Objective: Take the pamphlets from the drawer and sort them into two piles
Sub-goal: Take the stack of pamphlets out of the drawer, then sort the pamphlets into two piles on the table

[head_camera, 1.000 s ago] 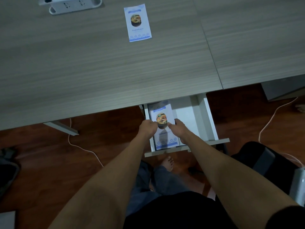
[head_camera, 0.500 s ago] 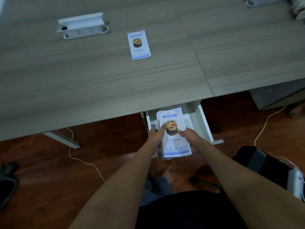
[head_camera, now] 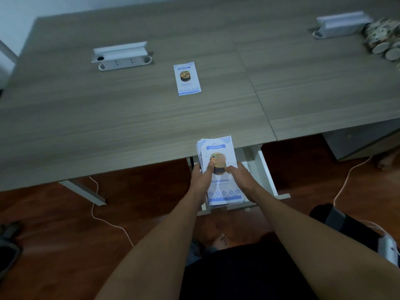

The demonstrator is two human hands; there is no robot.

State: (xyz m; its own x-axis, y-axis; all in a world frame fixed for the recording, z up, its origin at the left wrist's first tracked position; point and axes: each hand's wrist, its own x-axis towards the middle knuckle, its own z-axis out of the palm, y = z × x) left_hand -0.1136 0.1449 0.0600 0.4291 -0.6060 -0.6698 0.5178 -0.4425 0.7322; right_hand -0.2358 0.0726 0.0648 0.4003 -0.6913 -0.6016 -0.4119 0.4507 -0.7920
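A stack of pamphlets (head_camera: 218,169) is held just below the centre of the frame, above the open drawer (head_camera: 265,172), clamped between the left hand (head_camera: 200,179) and the right hand (head_camera: 242,178), thumbs pressed on the top cover. A single pamphlet (head_camera: 187,78) lies alone on the desk (head_camera: 108,118), above centre. The retrieval step appears nearly done; next, the stack should be carried onto the desk and sheets dealt off singly, a second pile being started beside the lone one.

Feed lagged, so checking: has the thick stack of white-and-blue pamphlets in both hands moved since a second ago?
Yes. The stack of white-and-blue pamphlets has come up out of the white drawer; its top edge now overlaps the grey wood desk's front edge.
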